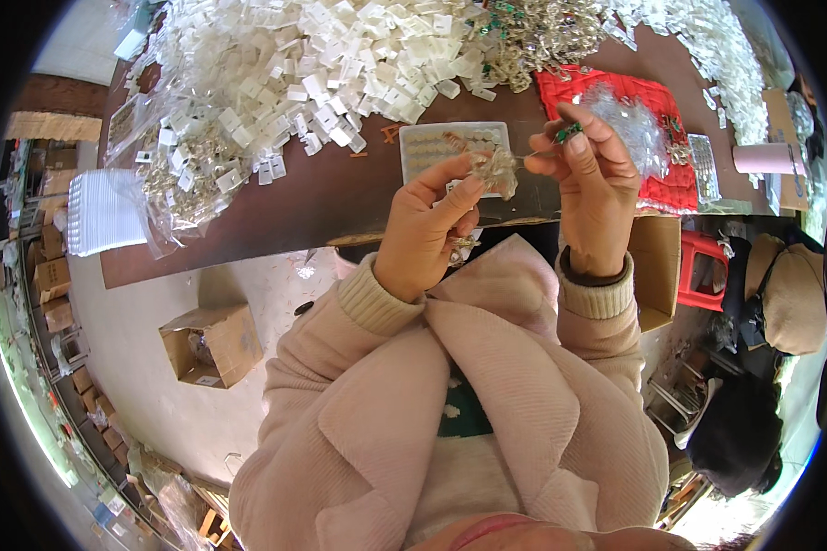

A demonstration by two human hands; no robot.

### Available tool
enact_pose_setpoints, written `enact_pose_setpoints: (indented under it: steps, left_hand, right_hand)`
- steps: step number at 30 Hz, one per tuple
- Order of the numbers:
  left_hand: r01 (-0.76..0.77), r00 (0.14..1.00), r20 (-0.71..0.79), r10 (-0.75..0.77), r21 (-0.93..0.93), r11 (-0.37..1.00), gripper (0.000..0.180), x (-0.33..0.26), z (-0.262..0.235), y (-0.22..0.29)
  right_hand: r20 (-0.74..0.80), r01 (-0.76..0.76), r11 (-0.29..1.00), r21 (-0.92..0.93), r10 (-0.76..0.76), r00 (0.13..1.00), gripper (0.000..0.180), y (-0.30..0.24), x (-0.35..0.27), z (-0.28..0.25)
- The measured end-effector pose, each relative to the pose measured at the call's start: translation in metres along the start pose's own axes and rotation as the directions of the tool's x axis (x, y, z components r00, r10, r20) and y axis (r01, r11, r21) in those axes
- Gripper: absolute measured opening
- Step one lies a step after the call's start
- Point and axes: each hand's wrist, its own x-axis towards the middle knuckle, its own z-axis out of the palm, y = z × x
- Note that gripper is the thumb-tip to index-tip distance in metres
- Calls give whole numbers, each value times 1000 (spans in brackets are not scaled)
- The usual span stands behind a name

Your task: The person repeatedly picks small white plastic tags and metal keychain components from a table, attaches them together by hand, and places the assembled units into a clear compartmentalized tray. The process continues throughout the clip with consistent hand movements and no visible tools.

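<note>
Both of my hands are raised over the table's near edge. My left hand [429, 220] pinches a small bunch of shiny, clear-and-gold pieces [498, 173] between thumb and fingers; their exact kind is too small to tell. Close on its right, my right hand [597, 179] is closed on a small green piece [568, 134] with a metallic glint, held by thumb and fingertips. Behind the left hand lies a shallow white tray [406, 165] with rows of small round pieces in it. Gold-coloured bits [462, 248] also show below my left fingers.
A big heap of small white plastic pieces [340, 64] covers the table's far side, beside shiny trinkets [547, 37]. A red cloth [657, 92] with clear plastic bags lies right. Stacked clear trays [107, 213] sit left. Cardboard box [234, 344] and red stool [703, 271] stand below.
</note>
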Motion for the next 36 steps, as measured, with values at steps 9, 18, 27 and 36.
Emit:
enact_pose_setpoints:
  steps: [9, 18, 27, 36]
  left_hand:
    - [-300, 935, -176, 307, 69, 952, 13, -12, -17, -1]
    - [-326, 914, -242, 326, 41, 945, 8, -21, -27, 11]
    - [-354, 890, -204, 407, 255, 900, 8, -29, -30, 11]
    - [-519, 582, 228, 781, 843, 140, 10, -28, -35, 16]
  right_hand:
    - [41, -118, 894, -432, 150, 988, 69, 21, -25, 36]
    - [205, -355, 935, -21, 351, 913, 55, 23, -24, 42]
    - [122, -205, 960, -191, 231, 965, 56, 32, -21, 46]
    - [252, -440, 892, -104, 452, 856, 32, 18, -19, 42]
